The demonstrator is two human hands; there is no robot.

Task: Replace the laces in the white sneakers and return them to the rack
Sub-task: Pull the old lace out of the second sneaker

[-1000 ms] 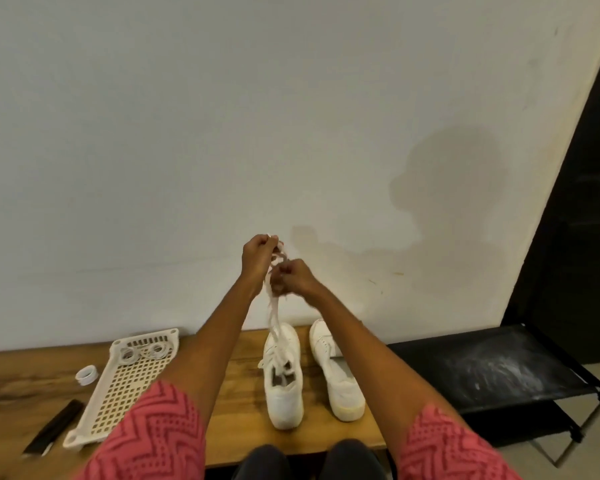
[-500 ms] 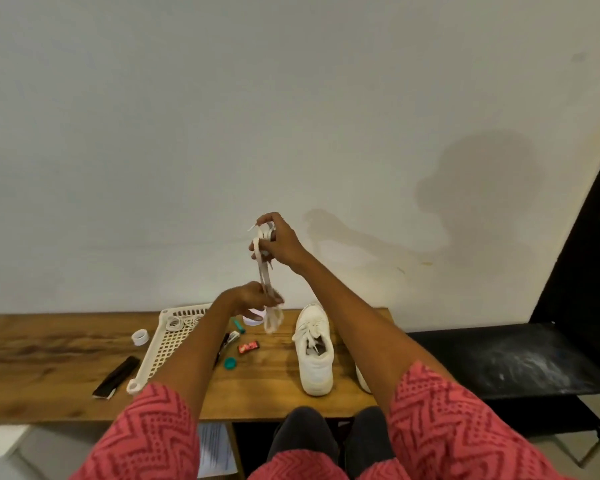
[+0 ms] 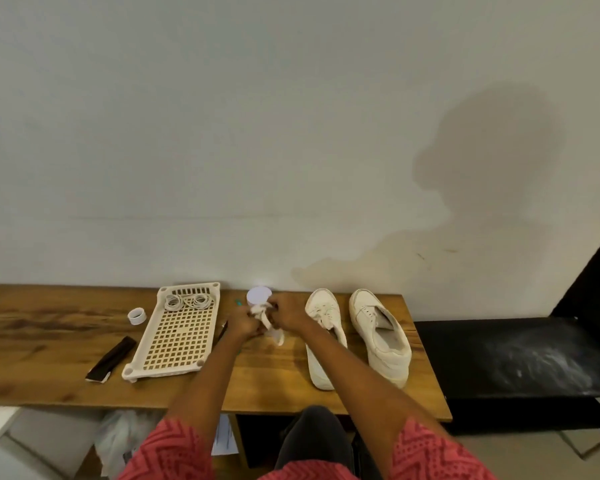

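Two white sneakers stand on the wooden table (image 3: 49, 344), toes toward the wall. The left sneaker (image 3: 323, 327) still has some lace in it and my right forearm crosses it. No lace shows in the right sneaker (image 3: 381, 337). My left hand (image 3: 241, 323) and my right hand (image 3: 288, 315) are close together just above the table, left of the sneakers. Both grip a bunched white lace (image 3: 265, 318), whose end hangs down to the tabletop.
A white perforated tray (image 3: 177, 337) holding coiled laces (image 3: 186, 301) lies left of my hands. A white round container (image 3: 258, 295) stands by the wall. A tape roll (image 3: 137, 315) and a black strip (image 3: 111, 358) lie further left. A black rack (image 3: 513, 358) stands on the right.
Both hands have come down from chest height to the tabletop with the lace, now bunched between them. The view has shifted left and down.
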